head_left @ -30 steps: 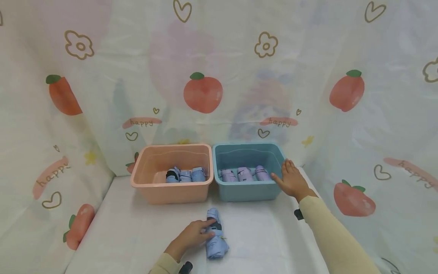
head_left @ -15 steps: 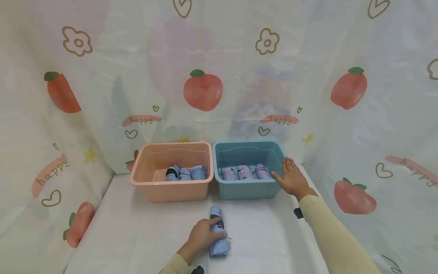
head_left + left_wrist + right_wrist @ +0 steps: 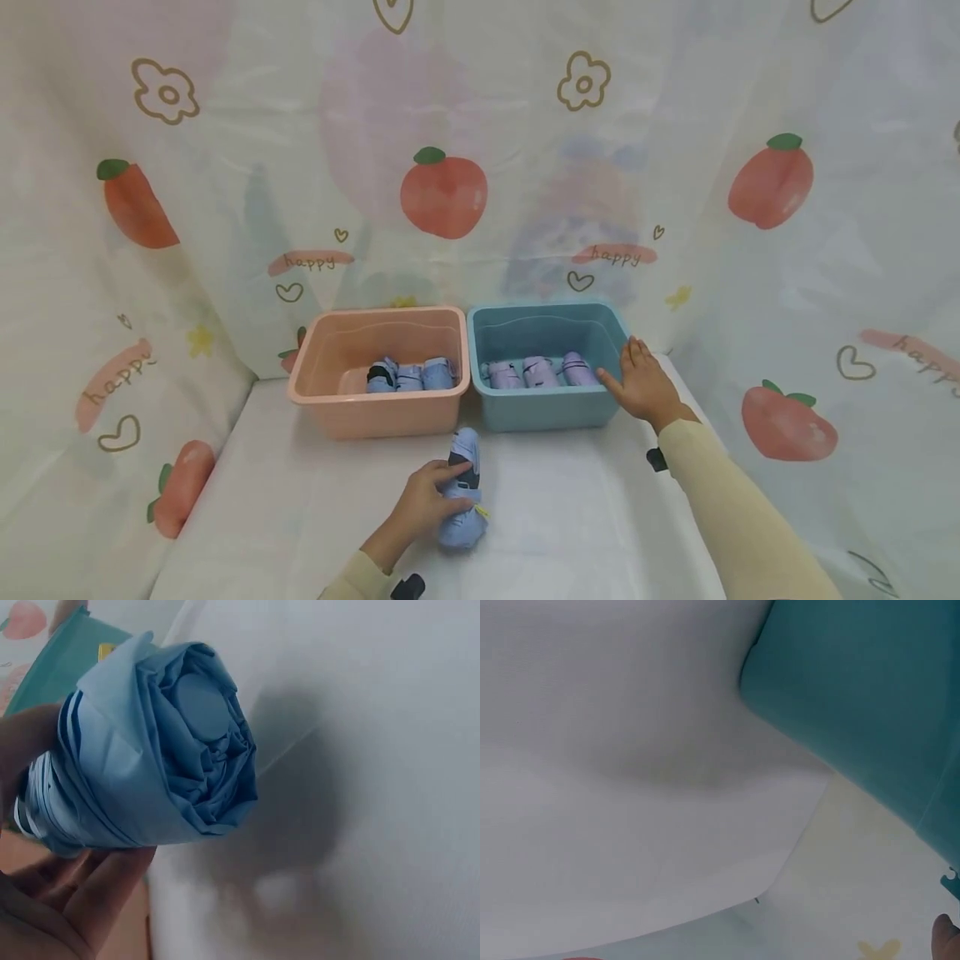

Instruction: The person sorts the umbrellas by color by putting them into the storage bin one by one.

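My left hand (image 3: 422,502) grips a light blue folded umbrella (image 3: 462,531) round its middle, where it has a dark band. In the left wrist view the umbrella's (image 3: 120,765) gathered end faces the camera, and its shadow falls on the table apart from it. My right hand (image 3: 648,388) has its fingers straight and rests at the right rim of the teal bin (image 3: 547,413). Several light blue folded umbrellas (image 3: 409,377) lie in the peach bin (image 3: 390,417), and several lilac ones (image 3: 540,372) in the teal bin.
Both bins stand side by side at the back of a white-covered table (image 3: 570,500). A patterned curtain (image 3: 450,275) rises behind them and along both sides. In the right wrist view, the teal bin's outer wall (image 3: 855,690) sits near the table's edge.
My left hand has carried the blue umbrella up off the table, slightly left and toward the bins. The right hand has kept its place at the teal bin.
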Demonstrator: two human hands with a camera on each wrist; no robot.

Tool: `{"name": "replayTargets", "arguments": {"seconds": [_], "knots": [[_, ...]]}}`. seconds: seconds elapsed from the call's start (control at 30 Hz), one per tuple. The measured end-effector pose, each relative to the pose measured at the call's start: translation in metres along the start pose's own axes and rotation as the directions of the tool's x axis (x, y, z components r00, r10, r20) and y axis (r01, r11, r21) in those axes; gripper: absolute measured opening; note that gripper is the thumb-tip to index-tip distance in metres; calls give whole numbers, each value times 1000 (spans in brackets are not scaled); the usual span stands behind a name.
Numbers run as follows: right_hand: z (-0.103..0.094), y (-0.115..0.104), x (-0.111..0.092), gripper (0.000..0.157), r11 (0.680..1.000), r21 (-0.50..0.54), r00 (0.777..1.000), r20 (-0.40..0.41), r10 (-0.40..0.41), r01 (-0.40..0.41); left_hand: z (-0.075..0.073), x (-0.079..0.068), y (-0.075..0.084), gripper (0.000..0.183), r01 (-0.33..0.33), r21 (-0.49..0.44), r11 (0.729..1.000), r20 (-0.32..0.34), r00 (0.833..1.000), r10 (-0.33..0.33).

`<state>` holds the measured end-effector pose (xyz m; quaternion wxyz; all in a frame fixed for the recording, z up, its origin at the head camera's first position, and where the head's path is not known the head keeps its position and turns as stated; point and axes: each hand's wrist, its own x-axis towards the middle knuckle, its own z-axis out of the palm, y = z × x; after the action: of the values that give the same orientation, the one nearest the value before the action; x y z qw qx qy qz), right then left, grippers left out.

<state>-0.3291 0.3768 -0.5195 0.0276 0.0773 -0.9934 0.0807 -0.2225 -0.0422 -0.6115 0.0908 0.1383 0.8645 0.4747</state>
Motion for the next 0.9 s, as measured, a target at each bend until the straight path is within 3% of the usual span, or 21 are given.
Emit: {"name": "replayTargets", "arguments": {"seconds": [0.27, 0.5, 0.67, 0.9], "knots": [[0, 1, 3, 93, 1000, 15, 1000, 4, 8, -8, -55, -13, 8, 55, -21, 78, 997, -28, 999, 23], [0, 0, 5, 90, 1000, 0, 1000, 6, 5, -5, -105, -26, 18, 55, -60, 199, 978, -121, 989, 86], [-1, 1, 4, 91, 1000, -4, 1000, 11, 18, -18, -137, -23, 22, 56, -130, 220, 967, -133, 978, 162], [1, 2, 3, 91, 1000, 0, 1000, -2, 8, -8, -173, -12, 25, 56, -167, 262, 951, -161, 964, 213]]}}
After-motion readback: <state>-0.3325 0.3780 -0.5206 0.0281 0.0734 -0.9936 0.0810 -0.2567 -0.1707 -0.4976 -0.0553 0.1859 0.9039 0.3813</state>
